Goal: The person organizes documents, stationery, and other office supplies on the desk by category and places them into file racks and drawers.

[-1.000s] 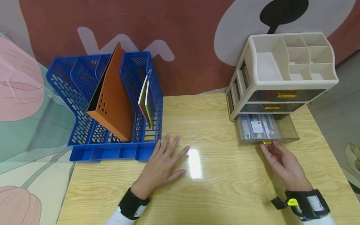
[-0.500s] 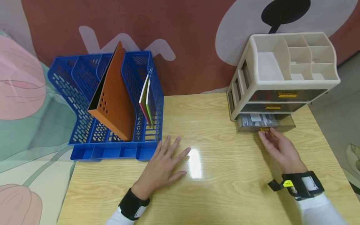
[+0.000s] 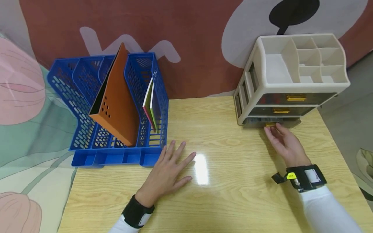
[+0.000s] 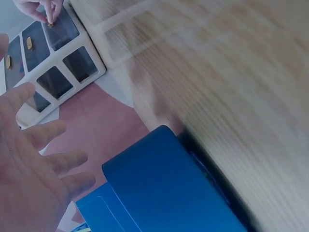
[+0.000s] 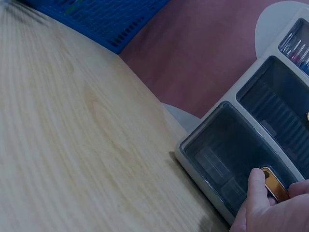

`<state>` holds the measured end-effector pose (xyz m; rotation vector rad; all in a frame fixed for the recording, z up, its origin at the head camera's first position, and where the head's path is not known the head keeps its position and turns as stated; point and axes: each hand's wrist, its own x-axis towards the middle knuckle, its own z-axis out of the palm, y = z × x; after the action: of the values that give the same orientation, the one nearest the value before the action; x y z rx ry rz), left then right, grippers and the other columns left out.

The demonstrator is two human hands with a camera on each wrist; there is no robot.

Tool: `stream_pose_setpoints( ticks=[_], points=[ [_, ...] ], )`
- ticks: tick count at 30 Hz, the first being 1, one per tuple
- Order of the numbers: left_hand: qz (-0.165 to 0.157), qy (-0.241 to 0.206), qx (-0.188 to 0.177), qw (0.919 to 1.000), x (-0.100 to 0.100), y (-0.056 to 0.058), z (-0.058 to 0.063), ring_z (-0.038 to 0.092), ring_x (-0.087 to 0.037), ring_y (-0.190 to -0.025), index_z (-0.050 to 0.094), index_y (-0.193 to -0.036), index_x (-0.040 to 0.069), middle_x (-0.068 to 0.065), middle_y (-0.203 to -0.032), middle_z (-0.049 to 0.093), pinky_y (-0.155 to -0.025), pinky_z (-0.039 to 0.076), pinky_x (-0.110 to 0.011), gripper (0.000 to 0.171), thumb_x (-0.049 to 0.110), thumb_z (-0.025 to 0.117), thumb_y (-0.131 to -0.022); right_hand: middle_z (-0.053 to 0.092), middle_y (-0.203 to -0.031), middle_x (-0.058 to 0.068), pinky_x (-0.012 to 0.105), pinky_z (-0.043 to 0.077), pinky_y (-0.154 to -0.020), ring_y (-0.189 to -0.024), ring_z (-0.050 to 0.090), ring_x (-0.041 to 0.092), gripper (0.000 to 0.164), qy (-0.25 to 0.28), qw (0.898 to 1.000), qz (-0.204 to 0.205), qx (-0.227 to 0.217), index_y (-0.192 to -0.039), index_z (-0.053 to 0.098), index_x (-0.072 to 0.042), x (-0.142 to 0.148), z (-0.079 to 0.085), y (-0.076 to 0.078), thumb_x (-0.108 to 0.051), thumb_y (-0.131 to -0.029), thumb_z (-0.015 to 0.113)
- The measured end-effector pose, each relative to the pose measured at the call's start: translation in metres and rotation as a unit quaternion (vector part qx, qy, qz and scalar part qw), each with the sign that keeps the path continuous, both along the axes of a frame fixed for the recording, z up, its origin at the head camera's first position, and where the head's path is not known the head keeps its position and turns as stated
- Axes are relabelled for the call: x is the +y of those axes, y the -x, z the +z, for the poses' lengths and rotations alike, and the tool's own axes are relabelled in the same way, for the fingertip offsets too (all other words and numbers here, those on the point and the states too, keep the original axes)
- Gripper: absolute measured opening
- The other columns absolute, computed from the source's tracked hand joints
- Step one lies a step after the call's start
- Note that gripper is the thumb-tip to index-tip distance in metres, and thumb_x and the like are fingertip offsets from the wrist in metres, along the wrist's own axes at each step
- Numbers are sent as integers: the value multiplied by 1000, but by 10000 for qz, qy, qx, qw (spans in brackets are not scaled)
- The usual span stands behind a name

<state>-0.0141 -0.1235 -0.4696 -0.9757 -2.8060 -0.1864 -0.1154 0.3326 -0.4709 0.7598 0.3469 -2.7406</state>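
Note:
My right hand is at the bottom drawer of a cream desktop organizer. Its thumb and finger pinch the drawer's gold handle, as the right wrist view shows. The drawer sits nearly flush with the frame, and its smoky front lets pale flat items inside show faintly. My left hand lies over the wooden table with fingers spread, holding nothing. Just beyond its fingertips stands a blue file rack.
An orange file folder leans in the rack, beside thin booklets in the right slot. Two upper drawers with gold handles are closed. The organizer's top has several compartments. A patterned cloth hangs behind the table.
My right hand has moved away from me, pushing the bottom drawer from well pulled out to nearly closed. The packets inside are now covered by the organizer. My left hand stays put.

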Motion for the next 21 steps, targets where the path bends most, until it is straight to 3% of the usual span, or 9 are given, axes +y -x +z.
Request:
stream_pose_setpoints(
  ticks=[13, 17, 21],
  points=[
    [-12, -115, -10, 9999, 2, 0, -3, 29, -51, -152, 31, -163, 35, -16, -170, 28, -118, 33, -67, 83, 62, 65, -92, 55, -109, 13, 36, 49, -112, -105, 65, 31, 14, -130, 9996, -225, -72, -114, 55, -4, 1, -3, 16, 4, -102, 55],
    [-5, -63, -17, 10000, 2, 0, -3, 28, -51, -152, 30, -163, 35, -16, -170, 27, -119, 32, -66, 81, 64, 62, -94, 55, -111, 14, 36, 50, -111, -105, 66, 31, 13, -310, 9994, -84, 122, -116, 55, -3, 2, -3, 13, 1, -104, 54],
    [-6, -56, -19, 10000, 2, 0, -3, 26, -51, -153, 30, -164, 34, -16, -170, 25, -120, 31, -65, 79, 64, 59, -96, 59, -113, 13, 34, 51, -110, -106, 67, 28, 12, -915, 9943, 217, 511, -118, 55, -3, 5, -2, 3, -5, -106, 52]
  ],
)
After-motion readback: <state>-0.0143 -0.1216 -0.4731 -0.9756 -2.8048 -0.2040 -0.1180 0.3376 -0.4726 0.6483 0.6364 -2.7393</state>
